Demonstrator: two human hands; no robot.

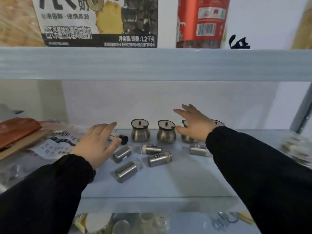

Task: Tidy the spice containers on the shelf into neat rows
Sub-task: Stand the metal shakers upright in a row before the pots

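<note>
The spice containers are on the pale blue shelf [168,179] in front of me. At the back, near the white wall, round metal jars stand upright in a row: jar 1 [139,132] on the left, jar 2 [166,133] just beside it, jar 3 [188,137] partly hidden behind my right hand, and the lid of jar 4 [218,123] shows above my right wrist. In front of this row, small metal shakers lie on their sides, not in order. 1 shaker with a black cap [119,137] lies under the fingers of my left hand. Near it lie a second shaker [121,153], a third [152,148] and a fourth [160,158], close together but pointing in different directions. A fifth shaker [128,170] lies nearest to me, and a sixth [198,149] lies apart on the right, just beside my right sleeve.

My left hand [96,144] is flat and released, fingers stretched, resting over the black-capped shaker; I cannot tell if it presses on it. My right hand [194,124] is spread wide in front of jar 3, thumb close to jar 2, and grips nothing.

On the left of the shelf lie soft packets [55,142] and a red-brown pouch [16,130]. On the shelf above stand a printed carton [94,22] and a red bottle [202,22].
</note>
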